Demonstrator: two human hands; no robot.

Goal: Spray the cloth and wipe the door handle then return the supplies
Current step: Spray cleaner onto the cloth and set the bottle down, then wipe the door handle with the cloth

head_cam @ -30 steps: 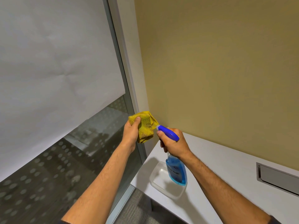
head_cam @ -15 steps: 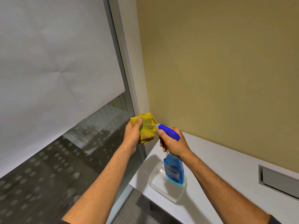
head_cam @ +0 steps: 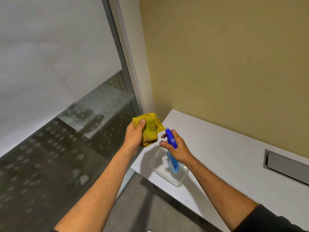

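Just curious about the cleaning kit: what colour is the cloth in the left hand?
Yellow. The cloth shows clearly in the head view, bunched in the left hand.

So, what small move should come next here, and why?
Probably squeeze the trigger: the right hand holds the spray bottle with its nozzle aimed at the yellow cloth, bunched in the left hand close by. No door handle is in view.
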